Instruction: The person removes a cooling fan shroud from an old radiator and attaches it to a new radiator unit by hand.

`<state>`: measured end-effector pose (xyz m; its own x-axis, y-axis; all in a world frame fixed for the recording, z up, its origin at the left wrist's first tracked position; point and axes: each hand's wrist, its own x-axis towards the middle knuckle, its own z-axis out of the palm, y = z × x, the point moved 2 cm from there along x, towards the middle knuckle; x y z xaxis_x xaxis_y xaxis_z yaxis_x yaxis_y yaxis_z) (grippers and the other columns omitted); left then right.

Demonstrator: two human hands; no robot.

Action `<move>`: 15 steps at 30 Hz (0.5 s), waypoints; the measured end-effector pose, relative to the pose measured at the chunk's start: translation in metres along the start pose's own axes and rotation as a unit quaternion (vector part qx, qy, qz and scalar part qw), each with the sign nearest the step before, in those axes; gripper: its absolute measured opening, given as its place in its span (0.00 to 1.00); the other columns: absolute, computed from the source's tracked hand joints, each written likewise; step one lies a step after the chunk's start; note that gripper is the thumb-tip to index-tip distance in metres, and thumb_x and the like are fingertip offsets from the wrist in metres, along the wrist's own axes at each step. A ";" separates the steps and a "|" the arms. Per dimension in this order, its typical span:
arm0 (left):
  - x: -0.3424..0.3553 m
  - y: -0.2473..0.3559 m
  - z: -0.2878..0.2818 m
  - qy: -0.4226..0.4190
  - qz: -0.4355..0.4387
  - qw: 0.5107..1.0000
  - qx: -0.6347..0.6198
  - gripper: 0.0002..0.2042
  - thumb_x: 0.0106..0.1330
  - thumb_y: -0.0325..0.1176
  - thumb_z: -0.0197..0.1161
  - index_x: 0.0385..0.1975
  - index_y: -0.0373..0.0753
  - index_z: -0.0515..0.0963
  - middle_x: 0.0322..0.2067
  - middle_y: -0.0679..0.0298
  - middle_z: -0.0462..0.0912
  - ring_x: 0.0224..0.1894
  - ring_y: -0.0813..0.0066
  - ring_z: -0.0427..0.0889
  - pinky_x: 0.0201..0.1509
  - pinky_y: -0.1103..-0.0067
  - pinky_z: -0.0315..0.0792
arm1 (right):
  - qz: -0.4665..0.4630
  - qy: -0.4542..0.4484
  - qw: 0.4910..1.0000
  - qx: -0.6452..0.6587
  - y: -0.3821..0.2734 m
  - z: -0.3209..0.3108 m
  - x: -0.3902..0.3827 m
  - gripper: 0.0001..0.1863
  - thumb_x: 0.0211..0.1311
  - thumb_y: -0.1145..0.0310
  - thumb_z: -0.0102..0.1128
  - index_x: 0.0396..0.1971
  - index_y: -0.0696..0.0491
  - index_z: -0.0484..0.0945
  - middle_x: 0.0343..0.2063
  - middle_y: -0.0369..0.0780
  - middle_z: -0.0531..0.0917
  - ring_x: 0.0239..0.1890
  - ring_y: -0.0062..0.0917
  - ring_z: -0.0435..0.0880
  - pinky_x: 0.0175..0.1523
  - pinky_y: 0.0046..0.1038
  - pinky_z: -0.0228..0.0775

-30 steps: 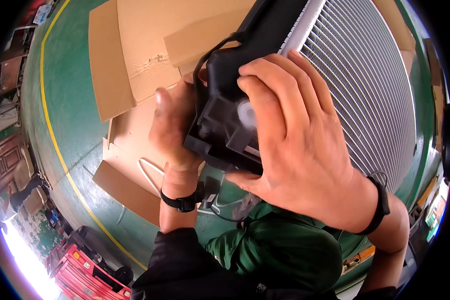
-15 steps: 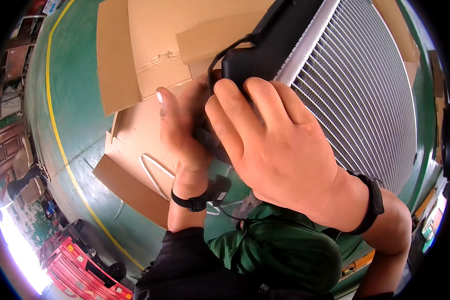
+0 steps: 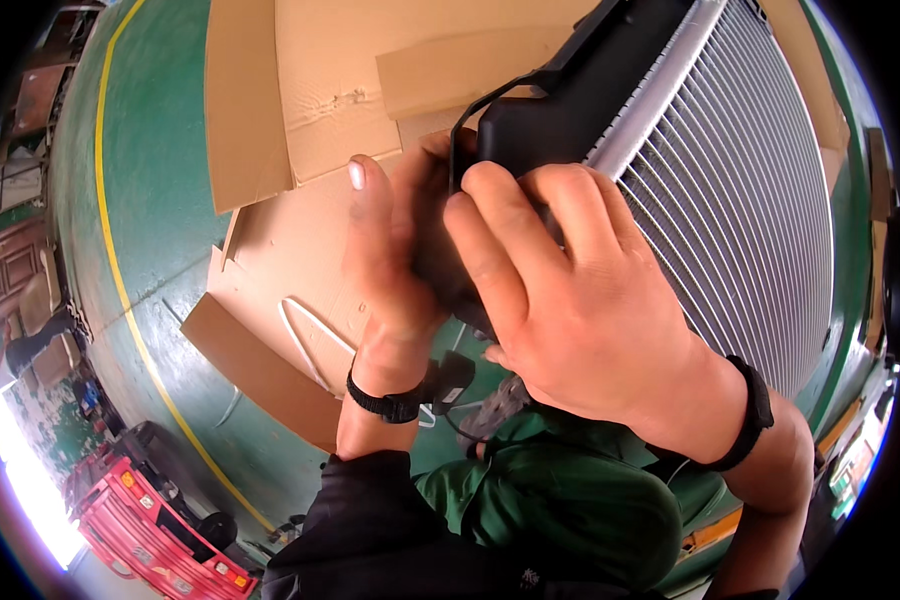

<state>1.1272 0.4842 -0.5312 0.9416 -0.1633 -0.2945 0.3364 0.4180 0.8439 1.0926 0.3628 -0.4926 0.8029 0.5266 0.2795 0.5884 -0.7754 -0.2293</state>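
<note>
A large radiator (image 3: 745, 190) with silvery fins and a metal edge rises at the right, tilted. Along its left side runs a black plastic tank (image 3: 570, 100) with a thin black frame strip. My right hand (image 3: 600, 310) lies over the tank's lower end, its fingers curled down onto it. At the outer side of that end is my left hand (image 3: 385, 260), thumb raised and apart, fingers reaching behind the black strip. Both sets of fingertips are partly hidden, and the dark part between my hands is too shadowed to make out.
An opened cardboard box (image 3: 335, 100) lies behind and left of the radiator, with a loose white strap (image 3: 305, 335) on its lower part. A yellow line (image 3: 120, 290) crosses the green floor. Red machinery (image 3: 155, 530) stands at the lower left.
The radiator, the box and both hands have shifted slightly to the right in the picture. My hands stay at the same end of the black tank.
</note>
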 end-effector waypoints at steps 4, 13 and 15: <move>0.008 -0.002 -0.011 -0.061 -0.007 0.997 0.044 0.35 0.72 0.62 0.33 0.49 0.31 0.72 0.45 0.59 0.77 0.49 0.68 0.74 0.58 0.74 0.66 | 0.021 0.012 1.000 -0.001 -0.003 0.005 0.001 0.39 0.30 0.64 0.73 0.49 0.64 0.73 0.50 0.47 0.73 0.45 0.39 0.71 0.51 0.38 0.71; -0.018 -0.023 -0.036 -0.109 0.065 0.991 0.045 0.42 0.63 0.54 0.61 0.69 0.29 0.56 0.64 0.52 0.65 0.68 0.60 0.64 0.71 0.67 0.58 | 0.135 -0.075 0.982 0.113 0.025 -0.044 -0.013 0.49 0.28 0.66 0.79 0.59 0.55 0.67 0.61 0.43 0.69 0.63 0.41 0.65 0.64 0.48 0.59; -0.032 -0.031 -0.038 -0.078 0.074 0.991 0.082 0.43 0.54 0.30 0.71 0.69 0.31 0.55 0.62 0.54 0.67 0.65 0.62 0.68 0.68 0.69 0.63 | 0.151 -0.098 0.981 0.068 0.027 -0.047 -0.024 0.50 0.30 0.65 0.79 0.61 0.55 0.65 0.63 0.43 0.67 0.67 0.43 0.62 0.67 0.54 0.54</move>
<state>1.0873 0.5100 -0.5653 0.9626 -0.2519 -0.1000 0.1758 0.2994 0.9378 1.0845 0.3130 -0.4620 0.9380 0.3466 -0.0026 0.3167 -0.8599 -0.4003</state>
